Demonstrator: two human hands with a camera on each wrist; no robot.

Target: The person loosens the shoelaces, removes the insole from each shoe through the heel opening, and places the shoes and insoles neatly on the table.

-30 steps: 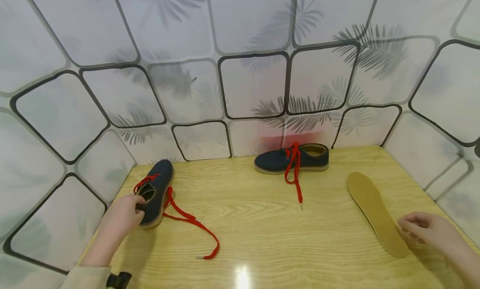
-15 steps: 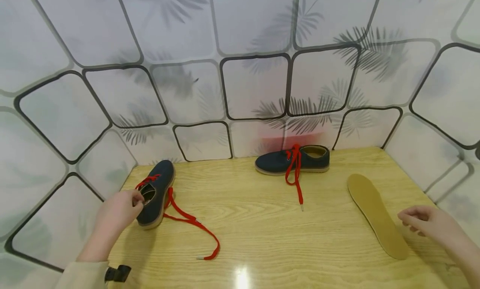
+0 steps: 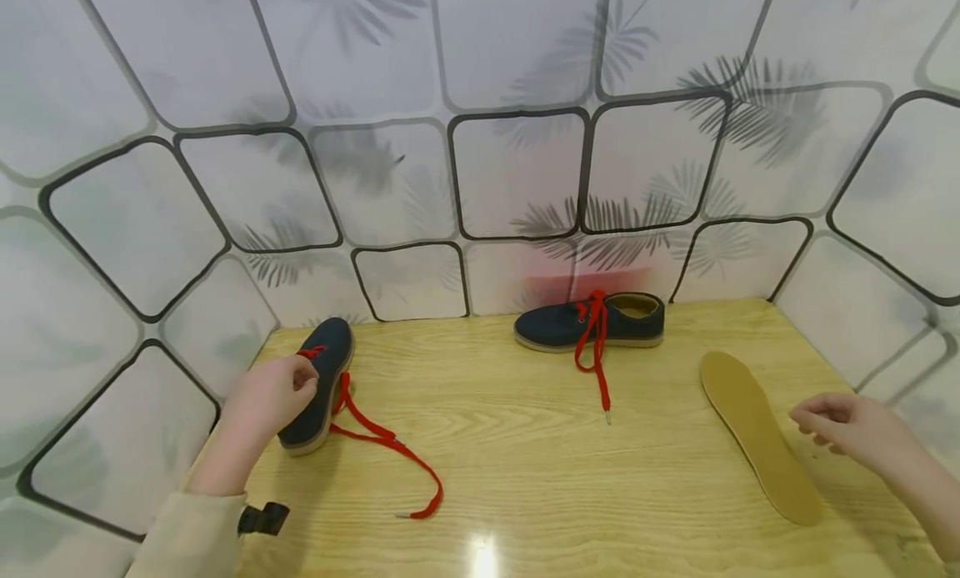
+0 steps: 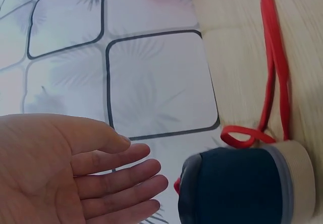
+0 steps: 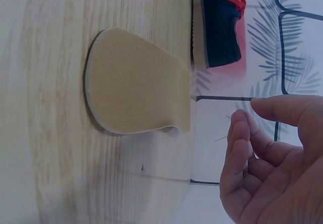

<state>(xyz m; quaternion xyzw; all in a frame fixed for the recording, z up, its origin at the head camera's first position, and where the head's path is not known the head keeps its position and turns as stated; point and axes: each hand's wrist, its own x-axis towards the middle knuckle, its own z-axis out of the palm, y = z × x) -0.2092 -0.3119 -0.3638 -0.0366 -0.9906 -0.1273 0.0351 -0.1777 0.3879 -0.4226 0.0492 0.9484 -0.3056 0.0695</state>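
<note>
A loose, empty left hand [image 3: 270, 394] hangs near a navy shoe [image 3: 328, 382] by the table [image 3: 525, 453]'s far left corner, an empty, lightly curled right hand [image 3: 847, 428] beside a probably light, bendy insole [image 3: 757, 436], best pinched mid-rim, near the right edge.

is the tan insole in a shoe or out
Out: the insole lies on the table near the right hand, apart from both the back shoe and the left-side shoe.
</note>
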